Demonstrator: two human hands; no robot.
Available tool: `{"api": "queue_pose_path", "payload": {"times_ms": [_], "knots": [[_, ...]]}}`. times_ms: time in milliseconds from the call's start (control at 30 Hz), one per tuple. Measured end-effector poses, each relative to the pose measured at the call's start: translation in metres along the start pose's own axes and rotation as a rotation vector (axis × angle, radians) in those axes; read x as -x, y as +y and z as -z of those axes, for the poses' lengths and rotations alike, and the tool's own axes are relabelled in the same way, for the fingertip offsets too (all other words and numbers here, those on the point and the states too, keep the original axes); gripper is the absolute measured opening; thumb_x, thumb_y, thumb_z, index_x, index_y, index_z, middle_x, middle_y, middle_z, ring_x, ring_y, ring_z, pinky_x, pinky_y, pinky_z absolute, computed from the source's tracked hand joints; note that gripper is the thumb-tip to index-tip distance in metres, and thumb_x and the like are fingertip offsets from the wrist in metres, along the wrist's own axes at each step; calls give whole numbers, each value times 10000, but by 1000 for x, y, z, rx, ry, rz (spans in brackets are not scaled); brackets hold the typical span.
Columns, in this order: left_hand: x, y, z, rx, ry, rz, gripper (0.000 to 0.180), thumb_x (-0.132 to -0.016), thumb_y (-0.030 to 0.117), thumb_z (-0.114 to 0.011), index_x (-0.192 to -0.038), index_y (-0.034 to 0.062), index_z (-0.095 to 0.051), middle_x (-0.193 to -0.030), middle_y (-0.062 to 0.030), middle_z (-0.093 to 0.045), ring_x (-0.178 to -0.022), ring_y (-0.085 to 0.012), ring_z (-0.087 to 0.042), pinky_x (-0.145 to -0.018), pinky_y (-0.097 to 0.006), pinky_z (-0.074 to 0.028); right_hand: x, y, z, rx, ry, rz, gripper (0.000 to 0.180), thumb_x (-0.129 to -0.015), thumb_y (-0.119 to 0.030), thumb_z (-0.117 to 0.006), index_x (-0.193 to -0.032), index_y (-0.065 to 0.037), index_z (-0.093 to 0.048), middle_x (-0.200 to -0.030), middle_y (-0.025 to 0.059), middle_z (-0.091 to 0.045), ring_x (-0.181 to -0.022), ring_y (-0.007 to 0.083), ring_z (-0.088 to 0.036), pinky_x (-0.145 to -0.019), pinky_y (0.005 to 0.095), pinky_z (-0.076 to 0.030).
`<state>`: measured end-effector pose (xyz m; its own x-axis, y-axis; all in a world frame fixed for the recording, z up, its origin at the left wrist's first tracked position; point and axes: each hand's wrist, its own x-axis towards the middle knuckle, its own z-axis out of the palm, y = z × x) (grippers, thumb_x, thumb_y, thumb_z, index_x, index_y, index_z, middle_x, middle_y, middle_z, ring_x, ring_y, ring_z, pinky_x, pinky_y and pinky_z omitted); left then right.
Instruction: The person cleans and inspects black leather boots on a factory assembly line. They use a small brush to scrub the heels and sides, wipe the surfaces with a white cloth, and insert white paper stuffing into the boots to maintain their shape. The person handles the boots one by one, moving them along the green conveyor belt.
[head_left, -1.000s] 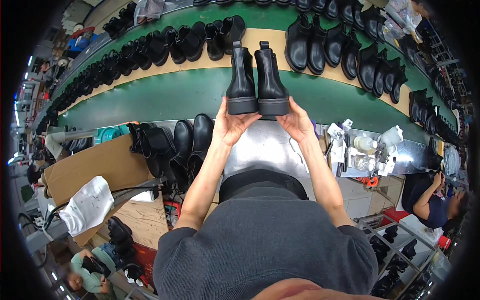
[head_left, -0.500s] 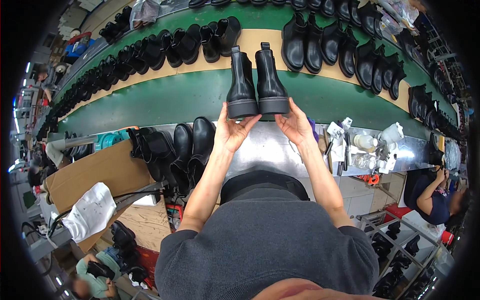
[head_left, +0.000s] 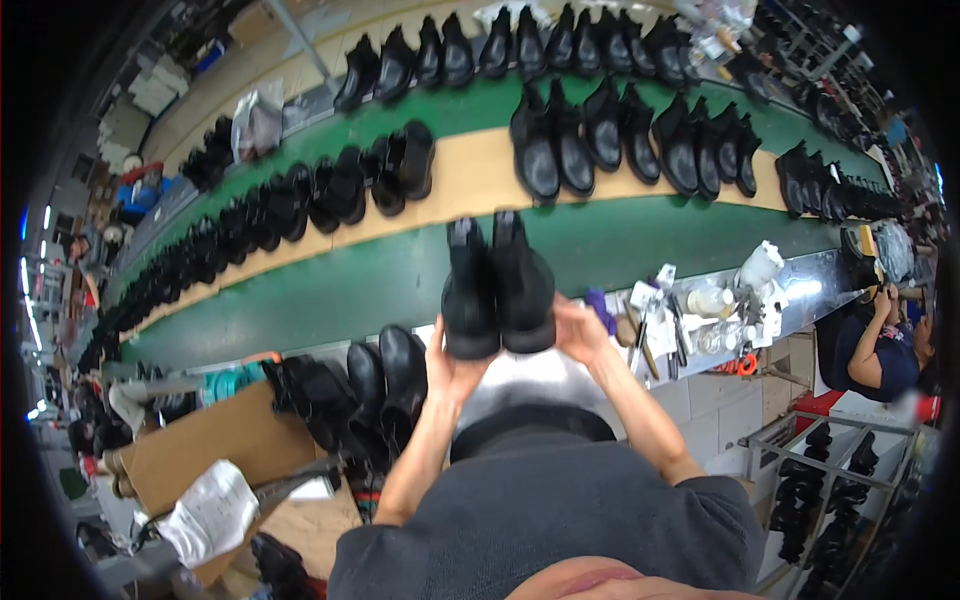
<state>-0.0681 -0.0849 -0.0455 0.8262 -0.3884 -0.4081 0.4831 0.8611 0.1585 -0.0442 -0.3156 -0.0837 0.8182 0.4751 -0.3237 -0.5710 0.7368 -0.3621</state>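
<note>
A pair of black ankle boots is held up in front of me, toes pointing away and heels toward me. My left hand (head_left: 455,372) grips the left boot (head_left: 469,295) low at its heel and sole. The right boot (head_left: 524,290) is held the same way by my right hand (head_left: 582,332), fingers at the side of its sole. The boots stand side by side, nearly touching, and motion smears them slightly. Their soles' undersides are hidden, and so are some of my fingertips.
Rows of black boots line the green bench (head_left: 330,275) on a tan strip (head_left: 470,170). More boots (head_left: 400,375) stand at my left by a cardboard sheet (head_left: 210,445). Right of my hands lie brushes, bottles (head_left: 710,300) and an orange tool. A co-worker (head_left: 875,345) sits at far right.
The boots and my hands have come lower in the view, nearer my body, and the boots sit closer together. My view has shifted too, showing more of the bench's far side.
</note>
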Motion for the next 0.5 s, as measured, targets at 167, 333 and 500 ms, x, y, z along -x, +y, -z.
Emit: {"api": "queue_pose_path", "payload": {"times_ms": [167, 333, 500], "knots": [[-2, -28, 56, 152, 122, 8, 682, -851, 575, -462, -1375, 139, -474, -1449, -111, -424, -1339, -367, -369, -1085, -637, -238, -3, 26, 32, 208, 7, -14, 647, -900, -67, -597, -1471, -83, -294, -1413, 74, -461, -1253, 218, -496, -1046, 387, -409], [5, -41, 67, 204, 88, 180, 767, -836, 586, -415, -1444, 123, -350, -1503, -185, -286, -1388, -460, -232, -1030, -787, -158, -1, 57, 59, 642, 296, -56, 453, -994, -129, -440, -1438, -62, -385, -1257, 71, -588, -1107, 180, -585, -921, 348, -478], [-7, -43, 89, 194, 85, 166, 733, -854, 586, -416, -1410, 110, -377, -1458, -182, -344, -1374, -399, -297, -1059, -739, -206, 26, 51, -28, 1420, 320, 417, 890, -709, -113, -554, -1471, 89, -142, -1423, 334, -358, -1348, 395, -368, -1114, 389, -306]]}}
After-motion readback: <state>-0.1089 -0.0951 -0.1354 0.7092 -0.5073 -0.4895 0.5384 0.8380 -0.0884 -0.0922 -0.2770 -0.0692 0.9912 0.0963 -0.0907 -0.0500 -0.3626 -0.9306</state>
